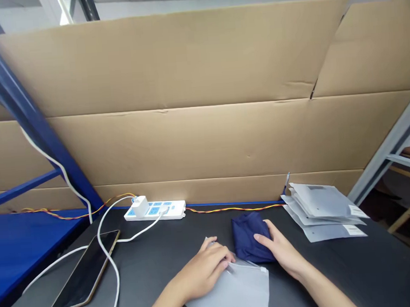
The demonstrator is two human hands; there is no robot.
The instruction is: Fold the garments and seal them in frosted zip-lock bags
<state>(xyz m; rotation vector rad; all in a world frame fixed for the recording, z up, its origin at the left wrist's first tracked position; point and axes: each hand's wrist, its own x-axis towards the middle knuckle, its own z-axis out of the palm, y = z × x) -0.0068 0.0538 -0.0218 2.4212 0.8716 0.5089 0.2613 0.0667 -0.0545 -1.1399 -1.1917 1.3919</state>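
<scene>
A frosted zip bag (241,291) lies flat on the black table, its slider end toward the back. My left hand (213,267) is closed at the bag's upper left edge, fingers curled on the plastic near the opening. Just behind the bag sits a folded navy blue cloth (250,237). On its right side my right hand (276,244) grips it, thumb on top and fingers behind. The cloth's near edge meets the bag's top edge; whether any of it is inside I cannot tell.
A stack of frosted zip bags (324,210) lies at the right, with a pen (286,184) behind it. At the left are a tablet (85,274), a white power strip (156,210) and a looping white cable (115,272). Cardboard (204,144) walls the back.
</scene>
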